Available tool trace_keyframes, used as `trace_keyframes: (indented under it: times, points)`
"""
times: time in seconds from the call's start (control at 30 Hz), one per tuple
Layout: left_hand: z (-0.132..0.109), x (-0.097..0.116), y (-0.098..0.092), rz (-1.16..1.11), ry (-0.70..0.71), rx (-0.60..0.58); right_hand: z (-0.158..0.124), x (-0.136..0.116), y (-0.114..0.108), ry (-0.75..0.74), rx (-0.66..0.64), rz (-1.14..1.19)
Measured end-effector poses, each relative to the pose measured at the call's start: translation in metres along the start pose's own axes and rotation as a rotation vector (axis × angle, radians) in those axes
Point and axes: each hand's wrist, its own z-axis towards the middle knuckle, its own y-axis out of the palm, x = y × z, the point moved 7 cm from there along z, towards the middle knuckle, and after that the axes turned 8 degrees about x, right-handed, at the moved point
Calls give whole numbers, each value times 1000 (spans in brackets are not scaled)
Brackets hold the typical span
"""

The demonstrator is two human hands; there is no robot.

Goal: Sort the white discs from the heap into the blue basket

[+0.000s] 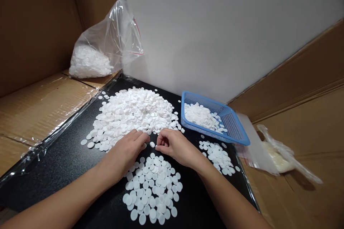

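Small flat white discs lie on the black tabletop in a large heap [137, 109] and, nearer me, a spread-out pile [154, 189]. Between these two piles my left hand [131, 146] rests with its fingers curled inward; its fingertips point down, and what they hold, if anything, is hidden. Facing it, my right hand [174, 146] has its fingers bent and the thumb close to the index finger. Whether something small sits in that curl I cannot make out. A single white disc [152, 144] lies in the gap between both hands, just by the right thumb tip.
A blue mesh basket [229, 139] with white discs in it stands at the back right. Before it lies a smaller disc pile [219, 157]. A clear bag [92, 61] of white pieces sits on cardboard [45, 103] at left. Another plastic bag [279, 155] lies right.
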Motion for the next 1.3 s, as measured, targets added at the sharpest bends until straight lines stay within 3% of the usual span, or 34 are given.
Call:
trace_keyframes:
  times: [0.1, 0.2, 0.3, 0.4, 0.5, 0.87, 1.0, 1.13, 1.3]
  points:
    - [-2, 9, 2, 152, 99, -25, 0, -3, -1, -42, 40, -8]
    - [-4, 15, 2, 224, 162, -52, -1, -14, -7, -207, 129, -117]
    - [-2, 12, 0, 126, 89, -42, -5, -22, -3, -306, 40, -198]
    - [1, 1, -4, -72, -124, -16, -7, -24, -2, -274, -32, -215]
    - [1, -5, -2, -242, -267, -56, -5, -26, -3, -259, 27, -201]
    - [-5, -8, -8, -172, -210, 42, 0, -20, -1, -248, 145, -12]
    - [-6, -5, -15, -179, -208, 50, -1, -28, -2, -345, 213, -35]
    - [-7, -3, -20, -164, -204, 64, -2, -32, 11, -431, 102, -75]
    - [-8, -6, -26, -145, -219, 96, 1, -21, 5, -294, 114, -101]
